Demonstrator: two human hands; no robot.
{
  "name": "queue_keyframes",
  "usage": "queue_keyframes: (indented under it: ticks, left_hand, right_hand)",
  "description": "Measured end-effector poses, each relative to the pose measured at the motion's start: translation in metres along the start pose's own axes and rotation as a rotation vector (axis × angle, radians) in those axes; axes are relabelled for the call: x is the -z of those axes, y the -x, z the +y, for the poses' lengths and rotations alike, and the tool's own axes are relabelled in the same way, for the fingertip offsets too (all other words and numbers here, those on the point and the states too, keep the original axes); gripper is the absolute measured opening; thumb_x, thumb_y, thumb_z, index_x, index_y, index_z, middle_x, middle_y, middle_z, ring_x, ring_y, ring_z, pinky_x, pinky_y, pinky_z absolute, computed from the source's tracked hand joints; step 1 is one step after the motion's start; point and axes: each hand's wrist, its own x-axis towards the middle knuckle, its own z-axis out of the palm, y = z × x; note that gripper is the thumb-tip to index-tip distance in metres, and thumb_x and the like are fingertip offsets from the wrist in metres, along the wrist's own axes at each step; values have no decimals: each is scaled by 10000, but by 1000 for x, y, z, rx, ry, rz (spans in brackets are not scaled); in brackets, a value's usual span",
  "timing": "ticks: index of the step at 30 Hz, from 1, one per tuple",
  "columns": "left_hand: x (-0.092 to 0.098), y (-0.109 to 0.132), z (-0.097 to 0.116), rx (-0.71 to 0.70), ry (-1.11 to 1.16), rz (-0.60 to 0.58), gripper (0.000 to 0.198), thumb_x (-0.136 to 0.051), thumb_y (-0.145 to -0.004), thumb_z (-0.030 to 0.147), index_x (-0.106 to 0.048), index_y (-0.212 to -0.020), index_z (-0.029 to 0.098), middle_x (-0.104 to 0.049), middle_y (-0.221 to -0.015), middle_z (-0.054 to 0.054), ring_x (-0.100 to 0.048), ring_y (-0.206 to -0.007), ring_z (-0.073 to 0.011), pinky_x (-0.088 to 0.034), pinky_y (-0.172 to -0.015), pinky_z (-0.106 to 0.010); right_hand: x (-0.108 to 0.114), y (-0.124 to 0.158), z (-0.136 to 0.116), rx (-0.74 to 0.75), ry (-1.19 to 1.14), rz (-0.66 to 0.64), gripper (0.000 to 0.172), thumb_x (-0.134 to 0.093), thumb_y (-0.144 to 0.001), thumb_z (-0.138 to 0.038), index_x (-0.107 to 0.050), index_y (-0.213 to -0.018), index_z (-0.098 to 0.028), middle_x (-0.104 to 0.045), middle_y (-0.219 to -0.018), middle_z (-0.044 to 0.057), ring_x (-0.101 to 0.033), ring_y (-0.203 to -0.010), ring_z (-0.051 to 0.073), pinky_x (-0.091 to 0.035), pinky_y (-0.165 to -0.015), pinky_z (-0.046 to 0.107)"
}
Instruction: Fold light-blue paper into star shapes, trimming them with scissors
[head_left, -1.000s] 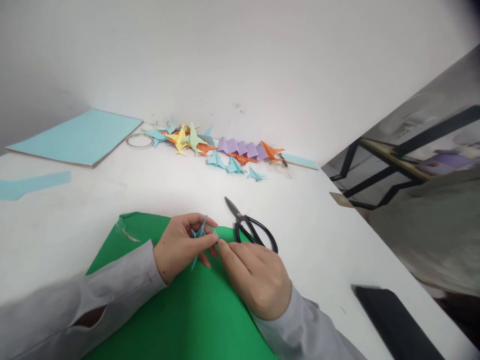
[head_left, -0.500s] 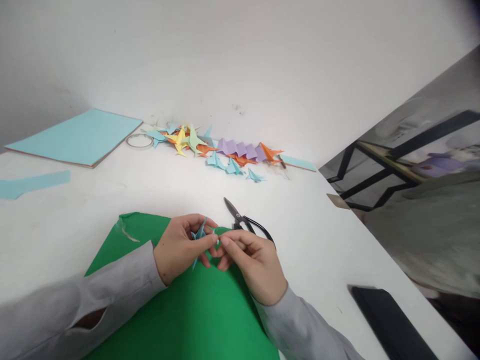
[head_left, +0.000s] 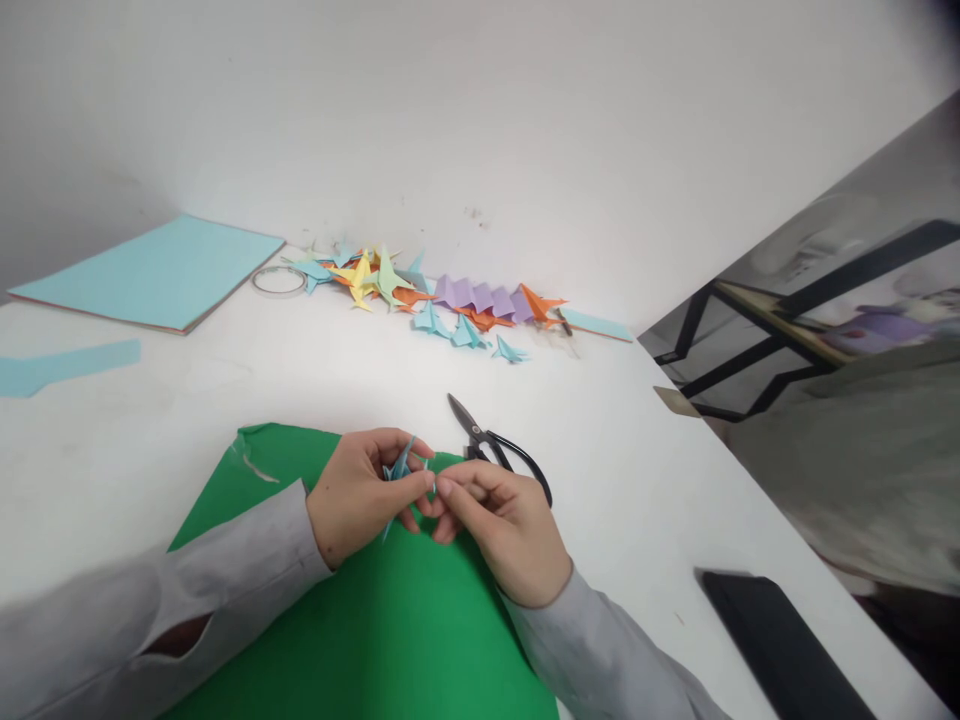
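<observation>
Between the thumb and fingers of my left hand (head_left: 361,498) is a small light-blue origami paper crane (head_left: 398,468), partly covered by the fingers. My right hand (head_left: 504,520) pinches at the crane's right-hand end, its thumb and fingertips meeting those of the left. Both hands are closed on this one piece, above a green board (head_left: 390,620). Just beyond the right hand lie black-handled scissors (head_left: 474,428), blades pointing away to the left.
Folded paper cranes (head_left: 386,280) in several colours lie along the wall, beside a purple pleated strip (head_left: 480,297). A tape roll (head_left: 279,281), blue paper sheets (head_left: 161,270) and a cut blue strip (head_left: 71,368) are at left. A black flat object (head_left: 780,640) lies right.
My right hand's fingertips have shifted very slightly left against the left hand's. The crane stays in the grip, and everything else looks the same.
</observation>
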Motion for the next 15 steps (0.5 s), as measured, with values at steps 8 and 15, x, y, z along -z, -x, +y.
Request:
queue_keyframes:
  ticks: [8,15]
  left_hand:
    - [-1,0,-1,-6,-24,16,158,-612,-626,149,-568,-772,108,-531,-563,44,-572,-461,-104,-494,-358,-210]
    - [0,-1,-2,-4,-10,28,160,-617,-623,157,-569,-767,105,-532,-573,41,-571,-451,-102,-491,-352,-210]
  right_hand:
    - [-1,0,1,-9,-7,12,240,-608,-735,-355,-597,-681,-121,-620,-563,22,-561,-428,89,-472,-435,204]
    - [-1,-2,0,-36,-29,15,237,-632,-712,-357,-604,-695,-123,-623,-560,22,-561,-426,94,-477,-434,214]
